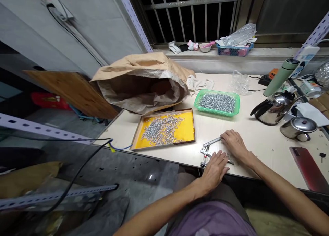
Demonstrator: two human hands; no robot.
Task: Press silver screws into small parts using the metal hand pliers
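Note:
A small metal toggle clamp [206, 151] with a long lever sits near the table's front edge. My left hand [214, 169] is closed over the clamp's lower arm, with its fingers hiding part of it. Around the outer end of the lever [212, 141], my right hand [235, 146] has its fingers curled. Whether a small part is also under my fingers is hidden. Left of the clamp, a shallow yellow-lined tray [188, 133] holds a heap of small silvery metal pins [160, 129]. Beyond my hands stands a green plastic basket [217, 112] full of similar pins.
A large open paper sack [144, 81] lies behind the tray. On the right are a steel kettle [273, 107], a lidded steel cup [298, 129], a green bottle [281, 77] and a red phone [309, 169]. A black cable [77, 170] crosses at left, off the table.

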